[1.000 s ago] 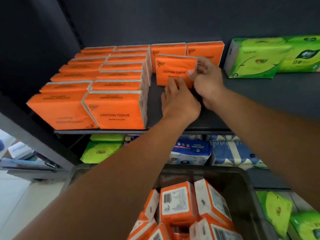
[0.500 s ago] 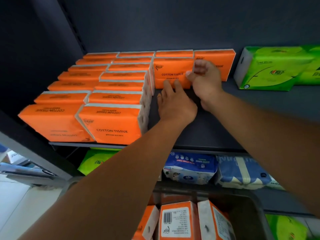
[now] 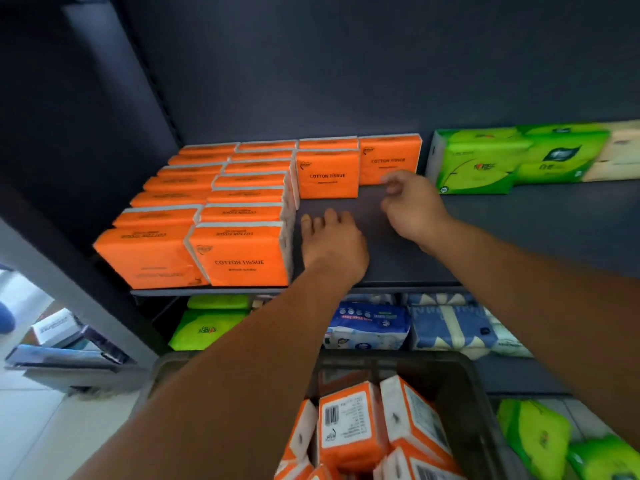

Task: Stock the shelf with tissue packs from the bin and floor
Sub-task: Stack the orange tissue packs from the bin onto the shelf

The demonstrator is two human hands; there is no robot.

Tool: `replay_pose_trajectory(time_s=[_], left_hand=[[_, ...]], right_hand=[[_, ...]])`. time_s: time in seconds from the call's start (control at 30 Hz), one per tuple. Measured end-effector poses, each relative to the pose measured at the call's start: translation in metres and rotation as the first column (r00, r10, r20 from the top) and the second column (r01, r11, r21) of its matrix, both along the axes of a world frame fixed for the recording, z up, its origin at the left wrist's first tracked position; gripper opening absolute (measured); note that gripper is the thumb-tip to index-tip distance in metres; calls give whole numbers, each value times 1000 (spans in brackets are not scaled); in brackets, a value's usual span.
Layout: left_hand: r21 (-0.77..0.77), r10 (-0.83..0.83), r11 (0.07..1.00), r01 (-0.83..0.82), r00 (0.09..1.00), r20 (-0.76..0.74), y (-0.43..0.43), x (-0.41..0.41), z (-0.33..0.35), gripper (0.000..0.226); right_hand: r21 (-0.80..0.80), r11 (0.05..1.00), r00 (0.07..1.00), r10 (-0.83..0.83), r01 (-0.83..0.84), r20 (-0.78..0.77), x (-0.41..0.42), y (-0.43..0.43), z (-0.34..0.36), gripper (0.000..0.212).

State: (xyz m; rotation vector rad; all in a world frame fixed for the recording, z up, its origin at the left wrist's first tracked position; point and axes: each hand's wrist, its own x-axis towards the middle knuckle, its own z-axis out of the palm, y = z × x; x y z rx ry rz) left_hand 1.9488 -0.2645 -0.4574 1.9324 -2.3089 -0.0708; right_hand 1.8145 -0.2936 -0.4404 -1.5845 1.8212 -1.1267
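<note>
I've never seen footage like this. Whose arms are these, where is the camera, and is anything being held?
There is no machine here. These are a person's two bare arms, filmed by one wide-angle camera worn on the head, looking forward and down. The left hand and right hand reach over a dark grey shelf. Neither holds anything, and the fingers are relaxed. On the shelf stand rows of orange cotton tissue packs, with green tissue packs to their right. Below, a grey plastic bin holds more orange packs, waiting to go up.
</note>
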Motion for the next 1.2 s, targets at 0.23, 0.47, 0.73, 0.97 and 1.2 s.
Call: replay_pose_trajectory(time_s=[0.23,0.47,0.73,0.97,1.2], left_hand=[[-14,-99,995,100,994,54,84,17,17,37],[-43,-218,975,219,976,18,171,36,27,29],[102,-151,983,155,988,-41,224,71,8,27],[212,-67,974,83,994,-84,246,91,-26,25],[293,-9,955,37,995,-94,254,104,-59,25]], right_hand=[[116,990,932,116,-80,-344,-7,107,16,39],[202,969,844,225,-142,-487,2,207,15,32],[331,942,832,223,-51,-508,7,276,-3,31],[446,895,866,215,10,-451,16,290,-40,37],[494,869,847,240,30,-474,40,276,-79,51]])
